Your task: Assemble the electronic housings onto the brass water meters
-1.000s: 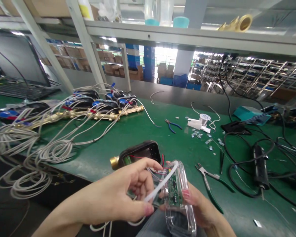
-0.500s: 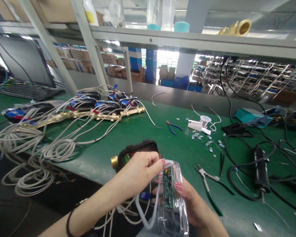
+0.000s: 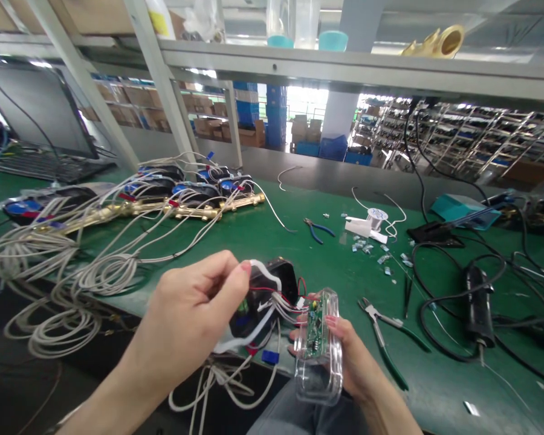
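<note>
At the bench's near edge: a black meter head (image 3: 272, 281) sits just beyond the hands on the green bench (image 3: 258, 235), with thin wires running from it.

Left hand (image 3: 193, 308): curled nearly shut, its fingertips (image 3: 240, 269) apparently pinching a loop of white sleeving (image 3: 265, 272), though the fingers partly hide the grip.

Right hand (image 3: 349, 356): wrapped around the side of a clear plastic case (image 3: 320, 377), holding it upright.

Inside the case: a green circuit board (image 3: 316, 332), with thin coloured wires leading across toward the black meter head.

Below the hands: a loose tangle of white cable (image 3: 222, 380) with a blue tag (image 3: 270, 356) hangs past the bench edge.

Right side of the bench: green-handled pliers (image 3: 381, 332), blue-handled pliers (image 3: 317, 229), scattered small metal clips (image 3: 362, 244), a wire spool (image 3: 376, 219) and a black corded tool (image 3: 478, 308).

Left side of the bench: a row of brass-bodied meters (image 3: 194, 211) lies beside coiled pale cables (image 3: 40, 254).
</note>
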`<action>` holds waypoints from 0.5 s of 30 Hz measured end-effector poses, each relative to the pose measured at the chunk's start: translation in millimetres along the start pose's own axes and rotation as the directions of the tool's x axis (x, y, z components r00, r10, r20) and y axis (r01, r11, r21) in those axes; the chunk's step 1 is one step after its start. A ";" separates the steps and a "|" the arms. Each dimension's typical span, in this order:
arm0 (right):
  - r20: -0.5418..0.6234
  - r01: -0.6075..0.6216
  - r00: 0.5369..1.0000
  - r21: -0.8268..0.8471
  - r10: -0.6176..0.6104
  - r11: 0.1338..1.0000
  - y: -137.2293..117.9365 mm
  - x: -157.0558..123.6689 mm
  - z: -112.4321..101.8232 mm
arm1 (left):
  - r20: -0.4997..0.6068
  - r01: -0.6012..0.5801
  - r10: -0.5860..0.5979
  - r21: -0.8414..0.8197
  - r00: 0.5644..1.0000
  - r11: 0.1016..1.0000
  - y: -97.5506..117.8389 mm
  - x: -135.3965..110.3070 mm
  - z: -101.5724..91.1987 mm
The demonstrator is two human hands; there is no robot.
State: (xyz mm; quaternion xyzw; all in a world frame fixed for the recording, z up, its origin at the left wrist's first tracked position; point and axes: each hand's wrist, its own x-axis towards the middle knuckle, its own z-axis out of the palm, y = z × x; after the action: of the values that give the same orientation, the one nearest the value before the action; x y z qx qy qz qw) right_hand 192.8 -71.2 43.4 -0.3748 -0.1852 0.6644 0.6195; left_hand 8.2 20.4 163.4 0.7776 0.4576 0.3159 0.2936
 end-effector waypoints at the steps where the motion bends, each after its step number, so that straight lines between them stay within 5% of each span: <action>1: 0.008 -0.008 1.000 -0.013 0.009 1.000 0.3 -1.1 1.0 | 0.077 0.003 -0.001 -0.026 0.997 1.000 -1.0 -0.8 0.0; 6: 0.078 -0.040 0.996 -0.049 0.044 0.998 -9.5 -15.4 3.6 | 0.322 -0.025 0.044 -0.062 0.946 0.998 -9.4 -2.8 14.1; 10: -0.065 -0.070 0.997 -0.318 0.052 0.945 -19.4 -17.2 -7.6 | 0.386 -0.011 0.047 -0.095 0.921 0.995 -10.6 -4.5 19.5; 13: -0.197 0.029 0.953 -0.695 -0.230 0.719 -24.2 -5.2 -11.4 | 0.411 0.066 0.002 -0.150 0.911 0.986 -10.9 -3.2 19.8; 15: -0.095 0.153 0.892 -0.857 -0.442 0.492 -27.6 6.6 -6.1 | 0.440 0.115 -0.021 -0.187 0.898 0.976 -11.4 -0.7 20.7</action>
State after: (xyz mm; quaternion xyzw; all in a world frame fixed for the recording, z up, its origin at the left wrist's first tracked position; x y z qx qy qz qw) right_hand 216.5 -61.6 57.3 -0.6807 -0.4421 0.3113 0.4942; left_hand 17.7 21.0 141.8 0.7768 0.3718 0.1698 0.4791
